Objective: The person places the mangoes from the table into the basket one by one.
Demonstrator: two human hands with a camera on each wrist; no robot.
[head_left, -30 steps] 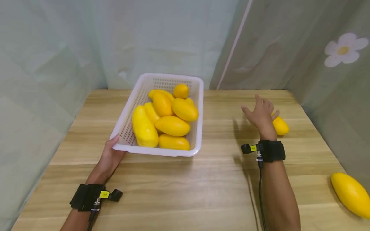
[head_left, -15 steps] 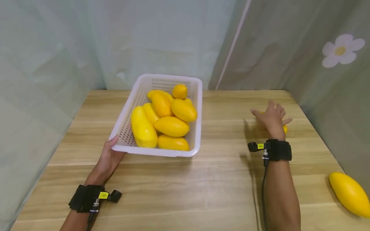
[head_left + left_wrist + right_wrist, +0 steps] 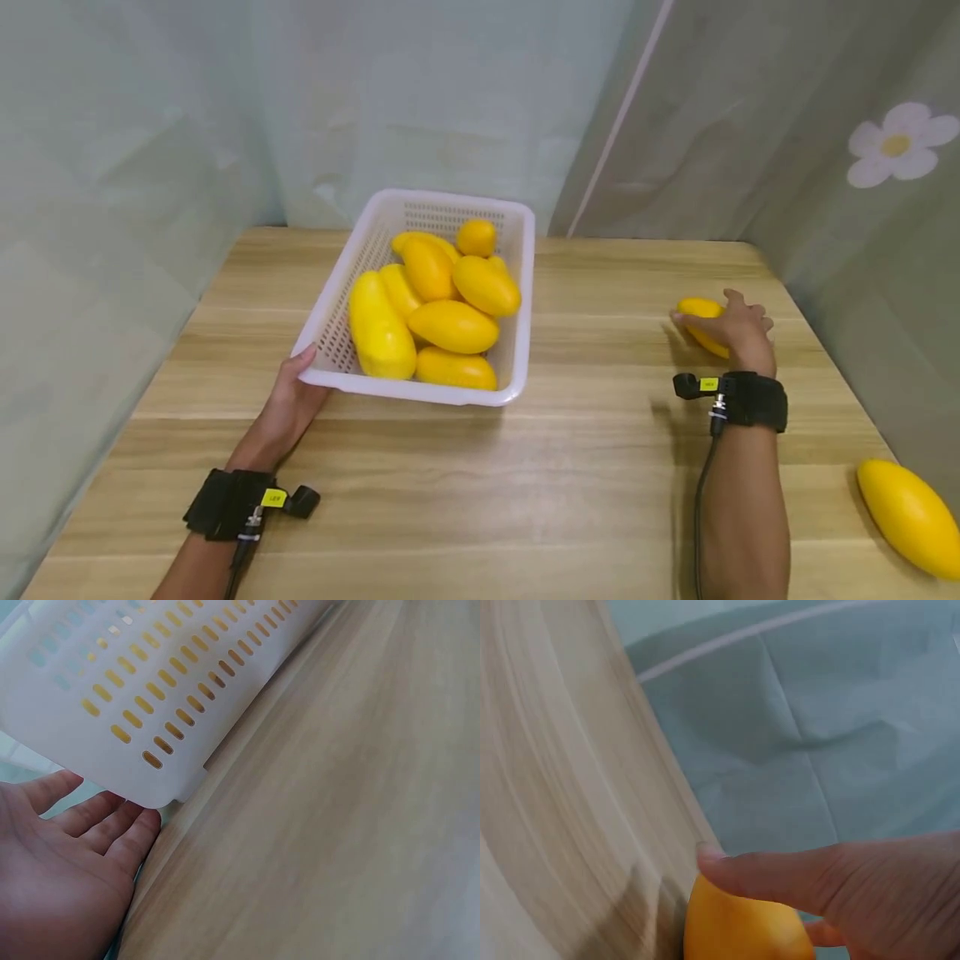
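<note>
A white slotted plastic basket (image 3: 525,333) holds several yellow mangoes (image 3: 453,327) and a longer, paler yellow fruit (image 3: 381,329). At its near left corner, my left hand (image 3: 288,404) grips the rim, thumb on top and fingers against the outside. The left wrist view shows those fingers (image 3: 112,825) at the basket's lower corner. Over on the right, my right hand (image 3: 738,329) holds a mango (image 3: 697,308) lying on the table. The thumb lies across its left side, while the other fingers reach over its far right side, partly hidden. In the right wrist view the thumb touches the mango (image 3: 742,930).
Another mango (image 3: 909,517) lies near the right edge of the wooden table (image 3: 525,492). Pale curtains (image 3: 450,108) hang close behind the table and along its sides. Each wrist wears a black strap with a camera and a cable.
My right hand has moved to the right across the mango and come down around it, so the mango's left end now shows beside the thumb. The left hand and basket stay put.
</note>
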